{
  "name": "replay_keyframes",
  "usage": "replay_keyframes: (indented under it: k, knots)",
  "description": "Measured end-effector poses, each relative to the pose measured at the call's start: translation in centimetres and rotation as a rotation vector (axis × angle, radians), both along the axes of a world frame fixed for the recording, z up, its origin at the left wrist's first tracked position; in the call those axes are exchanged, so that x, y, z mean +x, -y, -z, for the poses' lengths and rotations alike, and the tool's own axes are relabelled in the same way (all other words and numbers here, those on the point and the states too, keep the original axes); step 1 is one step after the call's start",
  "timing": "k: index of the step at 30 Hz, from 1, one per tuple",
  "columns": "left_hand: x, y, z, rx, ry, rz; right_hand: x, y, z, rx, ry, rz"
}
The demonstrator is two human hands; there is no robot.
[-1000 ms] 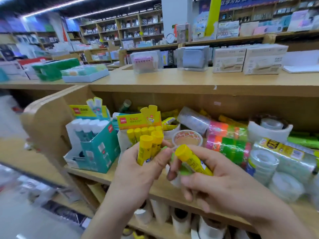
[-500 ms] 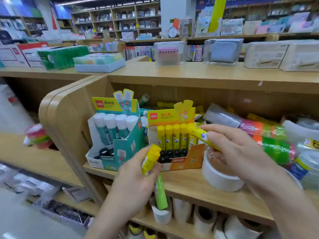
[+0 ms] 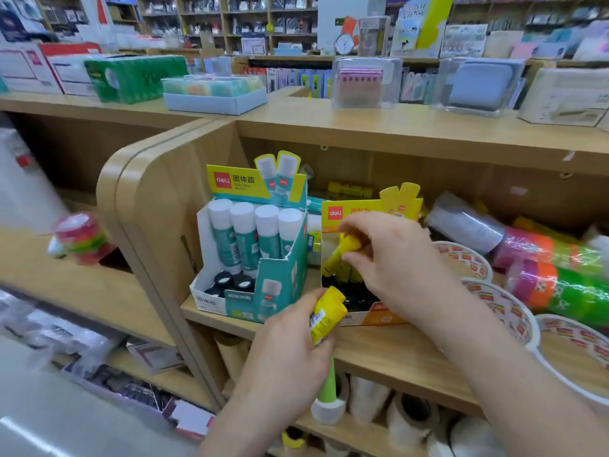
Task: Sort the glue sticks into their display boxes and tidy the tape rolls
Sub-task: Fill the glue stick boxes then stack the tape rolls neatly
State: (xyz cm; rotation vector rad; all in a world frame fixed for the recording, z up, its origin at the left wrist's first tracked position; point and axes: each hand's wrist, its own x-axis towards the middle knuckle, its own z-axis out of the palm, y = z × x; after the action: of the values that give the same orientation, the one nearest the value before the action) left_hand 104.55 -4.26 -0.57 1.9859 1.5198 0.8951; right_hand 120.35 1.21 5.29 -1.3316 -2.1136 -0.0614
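Head view, stationery shop, wooden shelf [image 3: 395,354] at about waist level. Right hand [image 3: 398,268] reaches over the orange display box [image 3: 379,316]. Its fingers [image 3: 362,258] pinch a yellow glue stick [image 3: 339,255], tilted, upper end under the fingers, lower end down among the sticks standing in the box's back row.

Left hand [image 3: 286,354] sits lower, in front of the shelf edge, fingers curled round more yellow glue sticks [image 3: 326,315], seemingly two pressed together, tops pointing up and right. A green stick [image 3: 327,380] shows below that hand; held or not, cannot tell.

Teal display box [image 3: 280,272] stands just beside the orange one, on its left. Four white-capped teal glue sticks [image 3: 245,232] stand upright in its rear row, with dark round ends visible in the front well.

Right of the orange box, white tape rolls [image 3: 504,311] with red print lie flat and overlapping. Behind them, wrapped packs of coloured tape [image 3: 560,282] lie on their sides.
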Motion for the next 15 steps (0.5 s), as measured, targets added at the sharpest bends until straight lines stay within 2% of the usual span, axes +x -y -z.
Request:
replay_keyframes:
  k: [4, 15]
  knots:
    - [0.0, 0.0, 0.5, 0.017, 0.007, -0.008, -0.9, -0.7, 0.4, 0.072, 0.123, -0.004]
    - [0.0, -0.1, 1.0, 0.048, 0.032, 0.020, -1.3, -1.6, 0.3, 0.190, 0.217, 0.003]
